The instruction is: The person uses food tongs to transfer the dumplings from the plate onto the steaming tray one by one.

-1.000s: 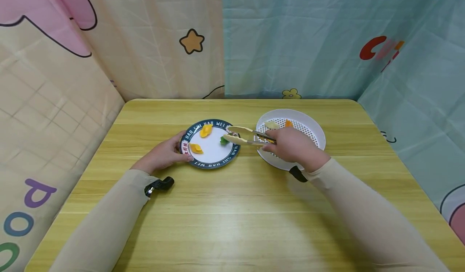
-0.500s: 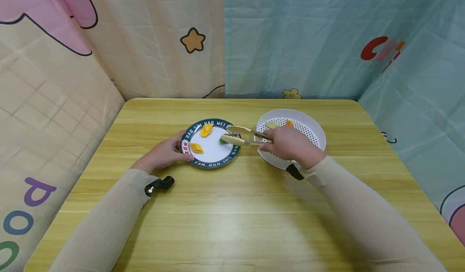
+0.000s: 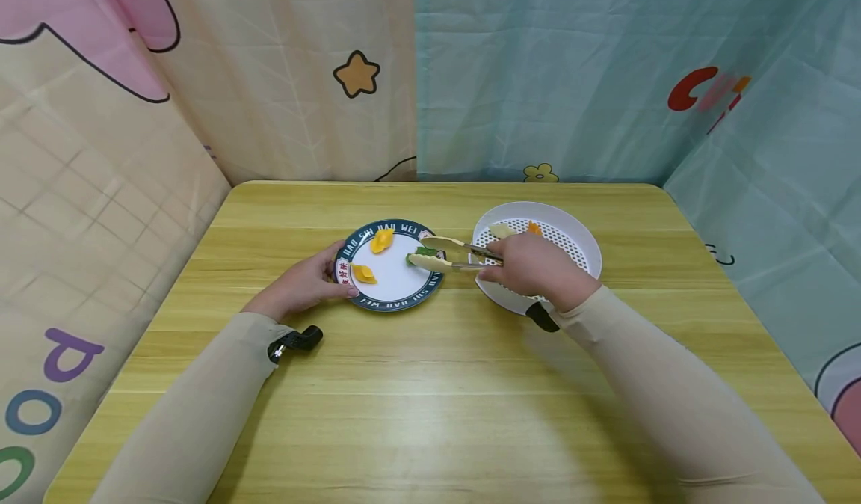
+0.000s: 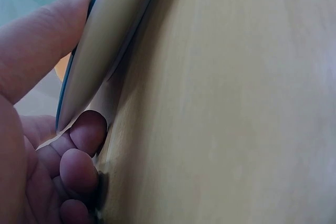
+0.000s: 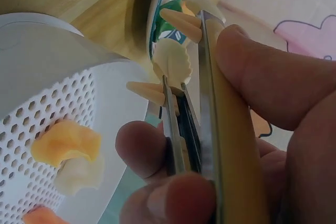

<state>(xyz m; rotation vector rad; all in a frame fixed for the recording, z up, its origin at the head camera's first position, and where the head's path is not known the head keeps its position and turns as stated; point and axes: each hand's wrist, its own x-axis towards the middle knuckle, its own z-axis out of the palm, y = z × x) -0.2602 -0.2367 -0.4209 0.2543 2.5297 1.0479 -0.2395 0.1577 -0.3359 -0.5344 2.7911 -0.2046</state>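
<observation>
Your right hand (image 3: 541, 268) grips the tongs (image 3: 437, 264), tips apart about the green piece (image 3: 427, 251) at the plate's right side; contact cannot be told. An off-centre squeeze could let the piece slip or skid over the rim. Your left hand (image 3: 303, 286) pinches the plate (image 3: 393, 286) by its left edge, thumb above; raising that edge could slide its two yellow pieces (image 3: 383, 240). The strainer (image 3: 590, 246), to the right, contains at least a pale piece (image 3: 502, 231) and an orange piece (image 3: 534, 228).
</observation>
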